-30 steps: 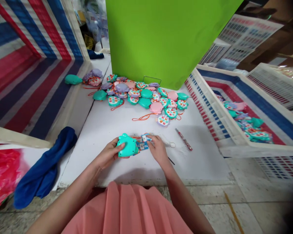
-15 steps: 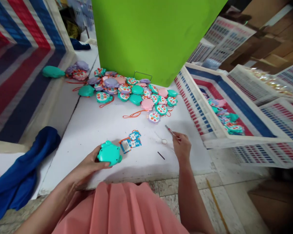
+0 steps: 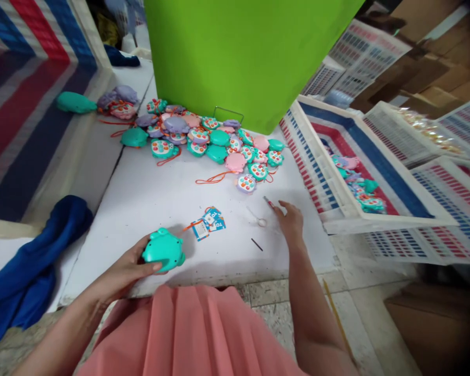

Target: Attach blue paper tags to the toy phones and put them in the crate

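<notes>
Head view, contents as found.

Left hand [image 3: 126,270]: grip pressed about one teal toy [image 3: 163,249], the thumb laid over its near edge. The toy is held over the near left part of the white surface [image 3: 160,196]; whether it is also rested there cannot be told.

Right hand [image 3: 292,223]: placed over the right part of the surface, fingers bent and partly spread. By the fingertips, one slim pen-like tool [image 3: 269,201]; whether it is pinched or only touched cannot be told.

Tags [image 3: 207,223]: blue and white, laid overlapping between the hands, with an orange cord [image 3: 188,227] extended toward the toy; its join to the toy is not made out.

Also listed: one pale ring [image 3: 261,222] and one dark strip [image 3: 257,244], both near the right hand; toys in teal, pink and lilac, heaped [image 3: 219,138] before a green panel [image 3: 238,62]; one white crate [image 3: 329,228], set to the right.

Step in hand, as judged: the toy is steadied while the tool is attended to. For any next move with the tool, a firm right-hand pinch would be called for, with the toy kept steady and the cord left unsnagged.
</notes>
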Available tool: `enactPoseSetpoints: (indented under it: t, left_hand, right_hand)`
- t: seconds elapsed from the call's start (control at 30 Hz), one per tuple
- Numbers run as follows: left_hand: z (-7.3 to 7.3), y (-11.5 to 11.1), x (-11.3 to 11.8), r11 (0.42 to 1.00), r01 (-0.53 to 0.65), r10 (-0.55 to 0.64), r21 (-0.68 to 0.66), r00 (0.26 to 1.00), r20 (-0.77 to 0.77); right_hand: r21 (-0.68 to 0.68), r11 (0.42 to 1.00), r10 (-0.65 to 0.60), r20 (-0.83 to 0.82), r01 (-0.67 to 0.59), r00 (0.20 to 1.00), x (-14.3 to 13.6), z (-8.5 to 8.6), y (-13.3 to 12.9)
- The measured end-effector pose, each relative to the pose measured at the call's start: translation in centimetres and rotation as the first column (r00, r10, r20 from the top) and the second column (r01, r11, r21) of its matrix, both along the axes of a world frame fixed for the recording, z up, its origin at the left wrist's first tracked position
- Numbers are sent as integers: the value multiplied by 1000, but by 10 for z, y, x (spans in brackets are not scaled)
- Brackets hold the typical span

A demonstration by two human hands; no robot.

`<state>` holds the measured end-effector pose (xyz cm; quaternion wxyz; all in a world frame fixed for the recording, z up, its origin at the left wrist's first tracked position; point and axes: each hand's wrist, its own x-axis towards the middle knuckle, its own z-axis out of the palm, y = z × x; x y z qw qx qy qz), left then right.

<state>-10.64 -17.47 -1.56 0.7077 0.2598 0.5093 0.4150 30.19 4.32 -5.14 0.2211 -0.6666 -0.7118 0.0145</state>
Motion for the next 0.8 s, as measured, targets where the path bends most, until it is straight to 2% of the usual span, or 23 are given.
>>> enactPoseSetpoints:
  t: [0.1,0.2,0.3,0.4,0.5,0.57,0.63,0.7,0.73,0.8]
  left_hand:
    - [-4,-1,4,998,-40,41,49,998,-36]
    - [-12,-1,5,995,-73,75,71,997,-22]
    - [-16,-2,4,994,-65,68,84,997,-27]
    - [-14,-2,3,994,-48,50,98,999,-19]
    - [-13,-2,3,992,-53,54,114,999,-3]
    - [-13,-2,3,991,-53,51,126,999,14]
    - [-14,-1,3,990,-45,43,137,999,19]
    - [-15,1,2,990,-29,28,141,1000,8]
    - [-15,2,2,990,-19,19,138,1000,0]
    - [-15,4,1,991,-2,3,133,1000,-10]
  right_hand:
    - [-130,991,14,41,-9,999,-4,-9,26]
    - [-137,988,74,30,-69,997,-4,-16,44]
    - [-40,995,93,-34,-94,995,-7,-19,53]
    - [64,998,41,-173,-30,984,-14,-13,58]
    - [227,973,26,-290,42,957,-26,6,60]
    - [349,937,94,-318,24,943,-37,23,56]
    - [402,913,198,-288,-69,937,-56,40,45]
    - [345,911,325,-262,-226,909,-83,52,22]
    - [274,904,403,-297,-327,866,-99,55,7]
    - [120,830,543,-391,-544,743,-134,55,-29]
